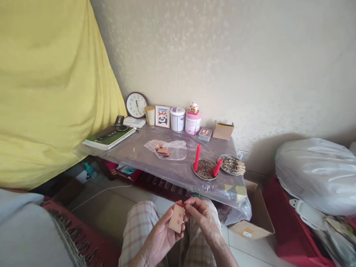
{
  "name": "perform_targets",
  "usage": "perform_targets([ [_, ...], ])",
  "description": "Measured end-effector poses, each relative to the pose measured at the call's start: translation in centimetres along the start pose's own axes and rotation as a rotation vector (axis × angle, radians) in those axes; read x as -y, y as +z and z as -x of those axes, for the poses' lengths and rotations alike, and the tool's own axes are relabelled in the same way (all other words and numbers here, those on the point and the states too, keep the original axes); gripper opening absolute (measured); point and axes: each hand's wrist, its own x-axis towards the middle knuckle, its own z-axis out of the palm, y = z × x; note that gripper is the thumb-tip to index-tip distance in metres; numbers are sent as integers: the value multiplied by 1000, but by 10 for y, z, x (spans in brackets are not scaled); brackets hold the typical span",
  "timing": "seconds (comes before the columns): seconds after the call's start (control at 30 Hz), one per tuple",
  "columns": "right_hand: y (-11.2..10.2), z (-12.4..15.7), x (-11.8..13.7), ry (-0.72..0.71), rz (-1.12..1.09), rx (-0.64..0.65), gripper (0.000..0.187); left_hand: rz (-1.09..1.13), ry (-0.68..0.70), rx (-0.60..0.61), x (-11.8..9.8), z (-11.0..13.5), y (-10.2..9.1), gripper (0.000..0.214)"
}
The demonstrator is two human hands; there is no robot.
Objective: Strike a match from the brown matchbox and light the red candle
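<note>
Tan matchbox (176, 220) in upturned left hand (162, 235), curled right hand (202, 215) at top

My head view looks forward and down from close above the left hand (162, 235) and right hand (203, 217), facing the counter (130, 150) beyond them.

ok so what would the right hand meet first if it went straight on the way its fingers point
Probably the matchbox in the left hand; the right hand may already touch its open end, though depth is unclear.
</note>
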Motion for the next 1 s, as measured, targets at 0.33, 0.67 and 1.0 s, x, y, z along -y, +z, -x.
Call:
perform_targets([
  [0.33, -2, 0, 0, 137, -75, 17, 26, -29, -43, -4, 3, 3, 0, 26],
  [0.67, -20, -6, -3, -316, 543, 87, 13, 0, -89, -52, 2, 1, -10, 21],
  [1.0, -29, -14, 21, -580, 1008, 462, 22, -2, -148, -66, -3, 4, -10, 28],
])
